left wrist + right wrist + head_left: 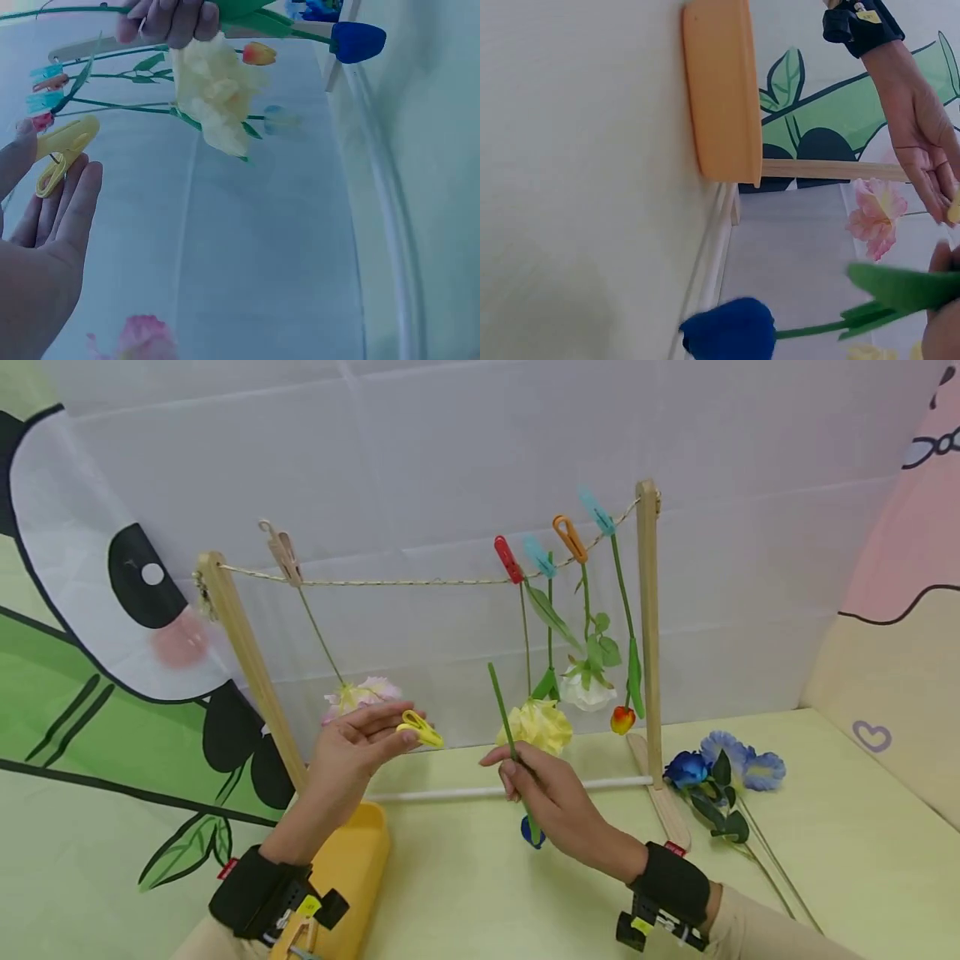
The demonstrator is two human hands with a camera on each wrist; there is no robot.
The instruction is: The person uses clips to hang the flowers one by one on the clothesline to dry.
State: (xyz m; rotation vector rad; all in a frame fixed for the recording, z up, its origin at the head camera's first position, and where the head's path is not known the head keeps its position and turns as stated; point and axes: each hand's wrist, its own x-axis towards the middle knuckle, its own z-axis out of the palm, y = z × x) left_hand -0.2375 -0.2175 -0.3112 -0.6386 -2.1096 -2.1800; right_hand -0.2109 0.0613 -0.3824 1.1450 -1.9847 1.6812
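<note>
My left hand (356, 747) pinches a yellow clothespin (422, 729) between thumb and fingers; the left wrist view shows the clothespin (66, 154) at the fingertips. My right hand (551, 797) grips the green stem (501, 706) of a blue tulip, the stem's bare end pointing up and the blue bloom (532, 832) hanging below the hand. In the right wrist view the blue bloom (731, 330) and its green leaf (900, 287) show clearly. The two hands are apart, in front of a rope (420, 582) strung between wooden posts.
Clothespins hold a pink flower (363, 695) at the rope's left, and a yellow flower (538, 727), a white rose (587, 689) and a red-orange tulip (622, 720) at its right. Blue flowers (723, 768) lie on the table at right. A yellow bin (367, 852) stands at left.
</note>
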